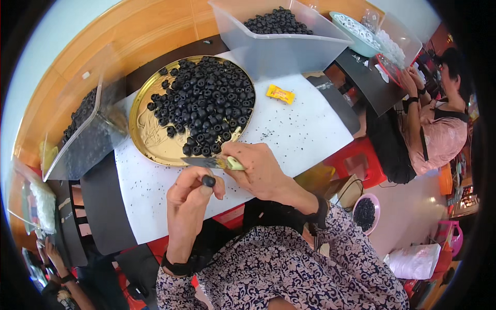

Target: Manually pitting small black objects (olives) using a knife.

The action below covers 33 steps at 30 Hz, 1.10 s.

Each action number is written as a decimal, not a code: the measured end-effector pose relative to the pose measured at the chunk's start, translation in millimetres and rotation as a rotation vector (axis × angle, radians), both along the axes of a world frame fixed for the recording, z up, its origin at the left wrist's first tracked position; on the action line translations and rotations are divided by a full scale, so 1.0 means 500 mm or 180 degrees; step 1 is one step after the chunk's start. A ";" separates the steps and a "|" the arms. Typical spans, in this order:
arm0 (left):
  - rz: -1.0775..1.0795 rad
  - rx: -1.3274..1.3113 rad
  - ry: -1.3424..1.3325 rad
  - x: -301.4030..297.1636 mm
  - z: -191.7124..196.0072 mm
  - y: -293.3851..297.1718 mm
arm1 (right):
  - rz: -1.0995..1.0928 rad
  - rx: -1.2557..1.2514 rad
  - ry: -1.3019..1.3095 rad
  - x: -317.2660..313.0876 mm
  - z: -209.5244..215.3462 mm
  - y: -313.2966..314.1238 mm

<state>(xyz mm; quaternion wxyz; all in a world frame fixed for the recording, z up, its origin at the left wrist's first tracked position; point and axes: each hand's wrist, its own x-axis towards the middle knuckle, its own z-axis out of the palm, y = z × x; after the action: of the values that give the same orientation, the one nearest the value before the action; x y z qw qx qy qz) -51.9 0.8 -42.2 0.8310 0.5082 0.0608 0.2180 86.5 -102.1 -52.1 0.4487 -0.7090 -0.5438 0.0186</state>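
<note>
A black piece point(208, 181) is pinched in the left hand point(187, 204), its grip narrow around it, just in front of a gold tray point(149, 129). The right hand's point(263, 170) grip holds a knife point(219, 163) by its pale green handle, blade pointing left along the tray's near rim. More black pieces point(212, 98) heap the tray, which rests on white paper point(315, 129) over the table point(106, 206). A yellow packet point(280, 94) lies right of the tray.

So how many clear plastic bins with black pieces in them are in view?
2: one clear bin beyond and right of the gold tray, and a second clear bin to the tray's left. Others may be hidden.
</note>
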 end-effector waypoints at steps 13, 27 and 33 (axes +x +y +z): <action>0.0204 -0.0008 0.0144 0.006 -0.021 0.005 | 0.0789 0.0388 0.1591 -0.016 0.024 -0.008; -0.0174 0.0148 0.0114 0.002 -0.031 0.009 | 0.0326 0.0508 0.1973 -0.043 0.000 -0.016; 0.0005 0.0258 -0.0027 -0.003 -0.027 0.000 | 0.0169 0.0275 0.1665 -0.041 -0.007 -0.015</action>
<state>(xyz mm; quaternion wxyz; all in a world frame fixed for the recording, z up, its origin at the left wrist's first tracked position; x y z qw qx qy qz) -53.6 0.9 -55.8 0.8098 0.5404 0.0489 0.2231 66.2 -109.6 -55.4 0.6032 -0.6457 -0.4281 0.1898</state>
